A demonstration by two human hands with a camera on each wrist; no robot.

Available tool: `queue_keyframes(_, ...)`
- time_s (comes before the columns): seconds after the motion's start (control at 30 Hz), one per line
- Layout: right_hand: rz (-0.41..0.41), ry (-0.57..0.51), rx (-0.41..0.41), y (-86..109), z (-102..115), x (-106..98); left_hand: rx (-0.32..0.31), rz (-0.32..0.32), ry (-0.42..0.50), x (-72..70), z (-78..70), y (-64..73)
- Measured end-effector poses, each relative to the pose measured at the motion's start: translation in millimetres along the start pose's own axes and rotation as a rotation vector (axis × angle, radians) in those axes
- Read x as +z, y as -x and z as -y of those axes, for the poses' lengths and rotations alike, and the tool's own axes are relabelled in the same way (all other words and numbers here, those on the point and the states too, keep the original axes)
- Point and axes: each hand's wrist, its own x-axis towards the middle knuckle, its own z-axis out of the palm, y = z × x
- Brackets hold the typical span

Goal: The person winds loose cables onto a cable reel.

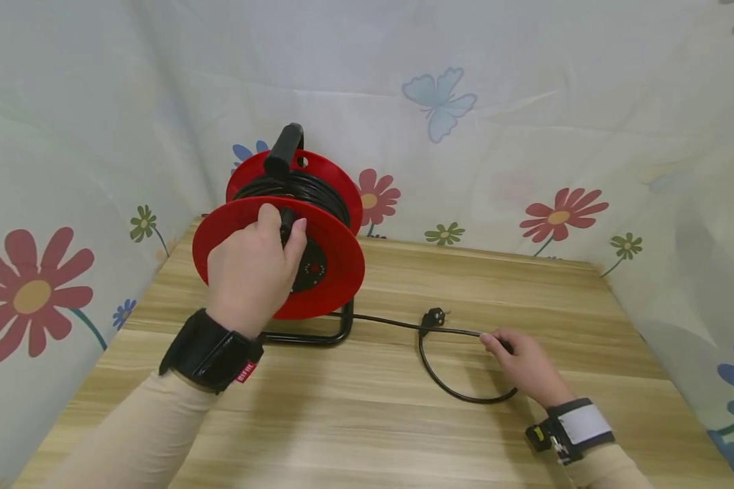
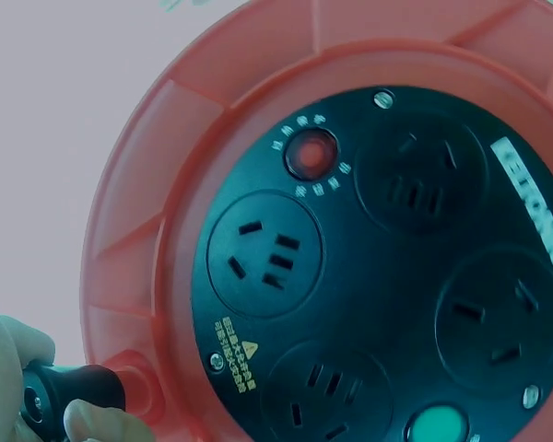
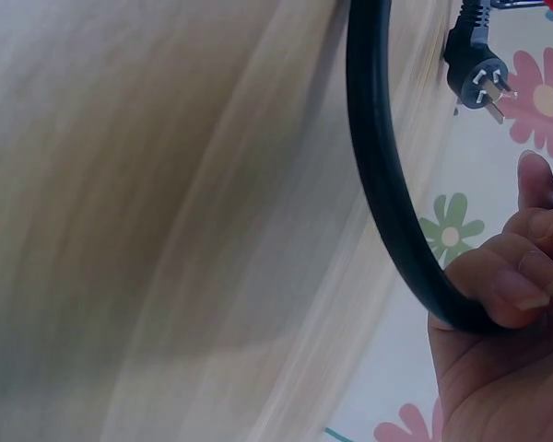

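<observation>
A red cable reel (image 1: 336, 272) with black cable (image 1: 308, 187) wound between its two discs stands at the left of the table. My left hand (image 1: 251, 261) grips the small black crank knob (image 2: 88, 391) on the front disc. Sockets and a red button show on the reel's black centre panel (image 2: 350, 276). To the right, my right hand (image 1: 529, 363) holds the loose cord (image 1: 397, 322) running out from the reel, fingers curled round it. Past that hand the cord loops back to its three-pin plug (image 3: 479, 74), which lies on the table behind the cord.
The reel stands on a black tubular frame (image 1: 318, 339) with a black carrying handle (image 1: 284, 149) at the top. Beneath is a wood-grain table (image 1: 367, 421). A flower-printed cloth (image 1: 495, 156) hangs around the back and sides.
</observation>
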Motion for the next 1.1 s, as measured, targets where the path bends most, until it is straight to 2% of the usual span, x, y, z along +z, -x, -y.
queue_keyframes(0.37, -0.001, -0.004, -0.031, -3.7, 7, 8, 0.008, -0.027, -0.025, 4.4, -6.9, 2.8)
queue_keyframes(0.57, -0.002, 0.005, -0.026, -3.8, 9, 10, 0.026, -0.044, -0.029, 7.3, -9.8, 3.5)
queue_keyframes(0.9, -0.004, 0.013, -0.065, -8.5, 17, 17, 0.058, -0.075, -0.042, 15.0, -14.7, 5.8)
queue_keyframes(1.1, 0.008, -0.009, -0.044, -11.6, 14, 18, 0.073, -0.089, -0.040, 18.5, -14.8, 6.6)
